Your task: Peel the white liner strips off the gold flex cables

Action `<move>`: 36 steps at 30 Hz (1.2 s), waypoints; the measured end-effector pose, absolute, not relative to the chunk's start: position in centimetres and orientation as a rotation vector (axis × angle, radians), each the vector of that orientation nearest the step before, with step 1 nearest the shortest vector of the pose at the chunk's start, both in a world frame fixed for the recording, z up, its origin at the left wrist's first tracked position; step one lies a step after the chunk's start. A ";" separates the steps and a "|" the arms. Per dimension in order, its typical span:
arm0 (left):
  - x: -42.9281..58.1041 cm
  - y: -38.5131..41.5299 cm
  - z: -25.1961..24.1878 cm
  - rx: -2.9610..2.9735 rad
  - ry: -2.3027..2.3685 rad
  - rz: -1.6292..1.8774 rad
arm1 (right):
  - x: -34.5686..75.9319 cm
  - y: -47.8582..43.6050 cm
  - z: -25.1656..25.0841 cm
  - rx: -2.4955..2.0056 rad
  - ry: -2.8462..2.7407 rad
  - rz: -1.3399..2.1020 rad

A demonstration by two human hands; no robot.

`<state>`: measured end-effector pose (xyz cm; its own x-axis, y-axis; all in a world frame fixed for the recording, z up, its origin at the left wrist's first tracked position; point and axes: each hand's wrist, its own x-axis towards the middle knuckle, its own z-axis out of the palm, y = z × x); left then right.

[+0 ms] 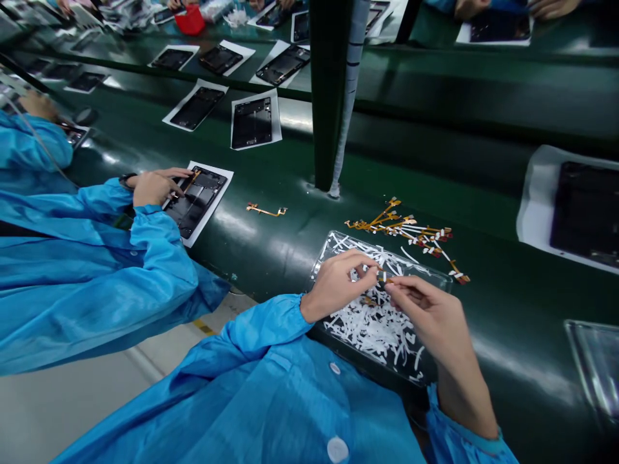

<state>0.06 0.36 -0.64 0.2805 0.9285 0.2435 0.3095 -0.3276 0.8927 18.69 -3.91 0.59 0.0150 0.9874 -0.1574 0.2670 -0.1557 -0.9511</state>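
Your left hand (341, 283) and right hand (435, 316) each have thumb and finger pinched close on a thin strip (385, 278). It is up over the clear tray (439, 276), between your fingertips. It looks very light and bendy, and may crease or tear, so the ends seem best to hold. It looks orange-brown with a bit of white; your fingers hide the rest. White scraps (372, 335) fill the tray below.
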 end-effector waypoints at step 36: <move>-1.3 2.2 0.0 1.547 1.015 0.756 | 19.0 -3.6 0.8 -1.586 -1.522 1.086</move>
